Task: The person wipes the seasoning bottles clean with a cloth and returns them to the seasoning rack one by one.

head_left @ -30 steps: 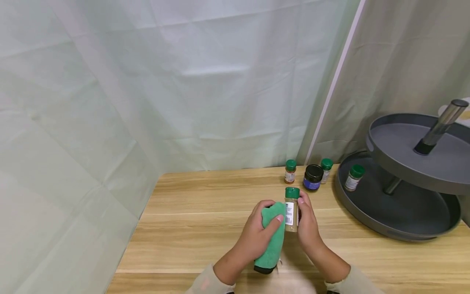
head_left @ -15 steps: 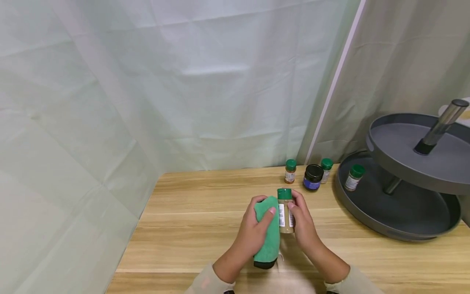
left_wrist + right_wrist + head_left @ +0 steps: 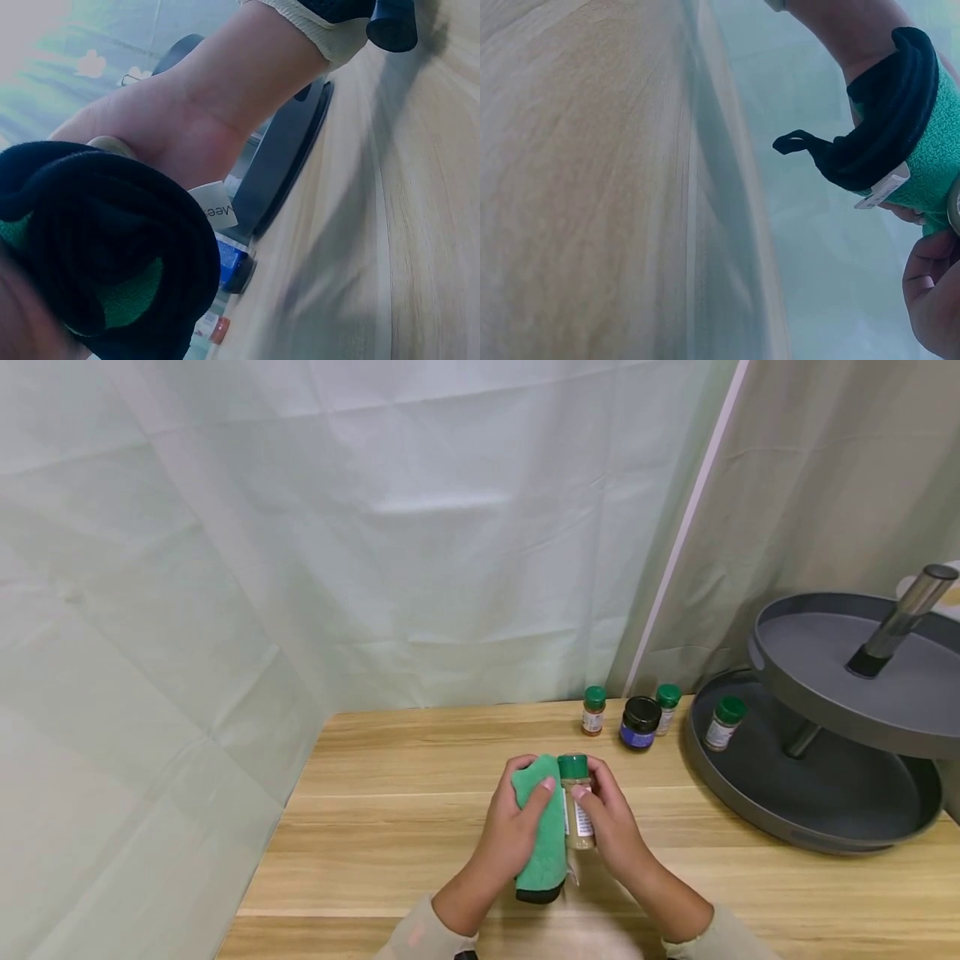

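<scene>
A rolled green cloth [image 3: 542,852] with a dark edge is gripped in my left hand [image 3: 507,827], thumb across its front. Its dark rolled end [image 3: 127,225] fills the lower left of the left wrist view. My right hand [image 3: 617,831] holds a green-capped spice jar [image 3: 579,814] of tan powder upright, thumb over the white label. Cloth and jar meet side by side above the wooden table [image 3: 390,827]. In the right wrist view the cloth [image 3: 937,157] shows a white tag and a dark loop, with the curled right fingers [image 3: 922,277] below it.
At the table's back stand a small green-capped jar [image 3: 593,712], a black-lidded jar [image 3: 639,724] with a blue label, and another green-capped jar [image 3: 667,706]. A two-tier grey tray [image 3: 802,835] on the right bears one more green-capped jar [image 3: 723,723]. Pale curtains [image 3: 450,568] hang behind.
Both hands have shifted left with the cloth and jar. The jar has come slightly nearer and turned, and my right thumb now lies across its front. The other jars stay put.
</scene>
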`<act>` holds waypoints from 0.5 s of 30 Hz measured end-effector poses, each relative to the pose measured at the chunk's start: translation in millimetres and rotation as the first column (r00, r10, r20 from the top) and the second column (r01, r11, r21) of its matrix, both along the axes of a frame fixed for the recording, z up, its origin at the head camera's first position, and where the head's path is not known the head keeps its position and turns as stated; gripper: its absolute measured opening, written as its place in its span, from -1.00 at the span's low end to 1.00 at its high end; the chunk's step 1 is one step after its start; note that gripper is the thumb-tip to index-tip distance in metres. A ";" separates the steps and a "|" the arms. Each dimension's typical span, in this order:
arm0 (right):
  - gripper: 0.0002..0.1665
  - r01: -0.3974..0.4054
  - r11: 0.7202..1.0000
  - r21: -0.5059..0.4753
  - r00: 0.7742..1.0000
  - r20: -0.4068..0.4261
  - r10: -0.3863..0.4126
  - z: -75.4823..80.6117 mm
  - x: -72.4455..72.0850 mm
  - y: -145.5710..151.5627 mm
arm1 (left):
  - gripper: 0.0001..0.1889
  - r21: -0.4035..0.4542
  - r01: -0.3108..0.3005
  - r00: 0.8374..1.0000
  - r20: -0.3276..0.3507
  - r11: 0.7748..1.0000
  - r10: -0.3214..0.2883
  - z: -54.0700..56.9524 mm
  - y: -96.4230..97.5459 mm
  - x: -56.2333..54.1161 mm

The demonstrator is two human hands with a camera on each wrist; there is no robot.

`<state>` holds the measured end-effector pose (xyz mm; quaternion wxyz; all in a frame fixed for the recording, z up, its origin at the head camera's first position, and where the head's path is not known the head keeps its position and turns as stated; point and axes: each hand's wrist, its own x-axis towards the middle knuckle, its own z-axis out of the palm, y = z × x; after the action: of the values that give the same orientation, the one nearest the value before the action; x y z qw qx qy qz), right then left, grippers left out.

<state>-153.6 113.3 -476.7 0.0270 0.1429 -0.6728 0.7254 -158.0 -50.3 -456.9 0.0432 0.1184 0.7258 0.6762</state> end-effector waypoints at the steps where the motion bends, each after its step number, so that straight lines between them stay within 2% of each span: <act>1: -0.59 0.014 1.000 0.005 1.000 -0.005 -0.014 0.1 0.0 -0.2 | -0.64 -0.003 0.005 1.000 -0.007 1.000 -0.005 -0.6 0.4 0.1; 6: -0.62 0.102 0.994 0.031 0.995 -0.009 -0.102 1.4 -1.0 -1.2 | -0.64 -0.043 0.015 0.999 -0.035 0.999 -0.017 -3.5 2.6 1.3; 15: -0.62 0.239 0.970 0.042 0.968 0.065 -0.241 7.5 -3.3 4.9 | -0.59 -0.192 0.067 0.994 -0.073 0.979 -0.083 -3.5 7.1 8.3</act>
<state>-156.9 118.2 -469.2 0.0888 0.0354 -0.6978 0.7098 -149.7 -43.2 -460.4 0.0506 0.1681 0.7831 0.5966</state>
